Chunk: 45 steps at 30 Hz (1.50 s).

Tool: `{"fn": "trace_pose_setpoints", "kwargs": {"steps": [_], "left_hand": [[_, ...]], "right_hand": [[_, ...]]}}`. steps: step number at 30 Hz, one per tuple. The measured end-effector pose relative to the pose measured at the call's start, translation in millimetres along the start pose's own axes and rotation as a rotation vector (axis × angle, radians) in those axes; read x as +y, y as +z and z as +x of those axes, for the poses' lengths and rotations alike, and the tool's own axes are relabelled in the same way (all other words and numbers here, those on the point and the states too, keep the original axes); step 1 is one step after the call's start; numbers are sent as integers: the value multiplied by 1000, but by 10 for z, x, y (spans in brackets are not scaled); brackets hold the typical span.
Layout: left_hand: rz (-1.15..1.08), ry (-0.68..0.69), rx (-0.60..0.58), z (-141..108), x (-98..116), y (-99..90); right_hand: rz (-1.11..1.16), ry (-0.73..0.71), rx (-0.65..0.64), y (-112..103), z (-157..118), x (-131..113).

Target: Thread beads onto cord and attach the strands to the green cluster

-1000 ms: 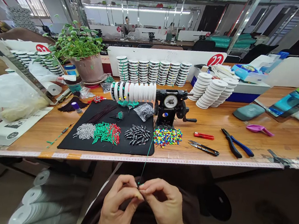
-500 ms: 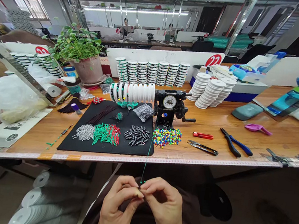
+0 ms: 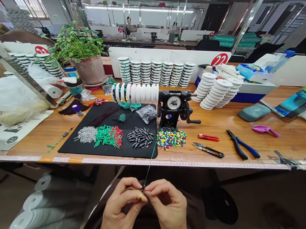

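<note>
Workshop benches stretch away under a long strip light point(image 3: 139, 8), and a wooden table edge point(image 3: 23, 145) with a measuring tape point(image 3: 163, 162) along it runs just beyond the person's lap. Below that edge, a thin green cord point(image 3: 148, 170) hangs down from the front of a black mat point(image 3: 102, 151) to the two hands, with a tiny green piece on it, too small to name. The left hand point(image 3: 122, 209) and right hand point(image 3: 167, 207) meet at the cord, their fingertips point(image 3: 149, 191) pressed together in a tight pinch; the thumbs are partly hidden. Little has changed in that pinch since a moment ago.

Just behind the mat's far edge sits a black winding machine with a counter dial point(image 3: 173, 104), and white spools point(image 3: 141, 93) stand on its spindle. On the mat lie silver crimps point(image 3: 86, 134), green tubes point(image 3: 108, 135) and black sleeves point(image 3: 140, 135). Colored beads point(image 3: 170, 139) sit at its right corner, with scissors point(image 3: 207, 150) and blue-handled pliers point(image 3: 241, 146) further right.
</note>
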<state>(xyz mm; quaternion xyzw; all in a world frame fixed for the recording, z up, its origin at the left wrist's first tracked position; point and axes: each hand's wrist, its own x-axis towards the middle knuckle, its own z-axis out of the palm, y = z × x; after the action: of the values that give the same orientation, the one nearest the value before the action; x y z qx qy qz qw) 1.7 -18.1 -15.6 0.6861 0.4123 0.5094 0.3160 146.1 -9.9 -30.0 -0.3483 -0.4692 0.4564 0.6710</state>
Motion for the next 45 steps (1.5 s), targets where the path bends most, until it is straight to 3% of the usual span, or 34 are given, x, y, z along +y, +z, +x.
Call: {"fn": "trace_pose_setpoints", "kwargs": {"steps": [11,18,29,36,45], "left_hand": [[-2,42,-14,42,23,3],[9,76,-18,77,51,-14],[-13,28,-14,31,23,-1],[15,33,-21,54,36,-6],[-18,-6,4,33,43,17]], "right_hand": [[8,-4,15,8,3,2],[-5,-14,-63,-21,-7,-11],[-36,-64,-6,-11,-3,9],[-26,-5,-93,-36,-21,44],[-78,-126,-30,-30,-28,7]]}}
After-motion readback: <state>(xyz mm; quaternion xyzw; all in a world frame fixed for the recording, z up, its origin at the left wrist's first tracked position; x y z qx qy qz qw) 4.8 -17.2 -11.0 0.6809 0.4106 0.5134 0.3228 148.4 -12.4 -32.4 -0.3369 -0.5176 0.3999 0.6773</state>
